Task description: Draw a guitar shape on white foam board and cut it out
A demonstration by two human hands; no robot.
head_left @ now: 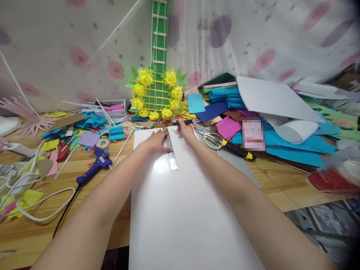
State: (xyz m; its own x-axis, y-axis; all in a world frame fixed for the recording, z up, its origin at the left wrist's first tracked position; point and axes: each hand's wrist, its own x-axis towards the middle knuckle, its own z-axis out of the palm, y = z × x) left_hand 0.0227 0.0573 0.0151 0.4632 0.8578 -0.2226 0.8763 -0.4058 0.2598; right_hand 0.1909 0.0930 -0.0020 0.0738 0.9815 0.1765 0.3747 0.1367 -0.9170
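Note:
A large white board [168, 210] stretches from the far part of the table toward me and past its front edge. On its far end lies a metal ruler [173, 162], pointing away from me. My left hand [156, 143] rests flat on the ruler and board, thumb and fingers spread, covering part of the ruler. Just right of the ruler, my right hand [186, 132] pinches a dark pen [180, 123] near the board's far edge. The pen lies nearly sideways; its tip is too small to make out.
A blue glue gun [95, 167] and cables lie left. Scissors [212, 140] and a black-yellow utility knife [240, 150] lie right, before stacked coloured paper [295, 144]. Behind stands a green guitar-shaped craft [158, 88] with yellow flowers. A plastic bag [337, 172] sits far right.

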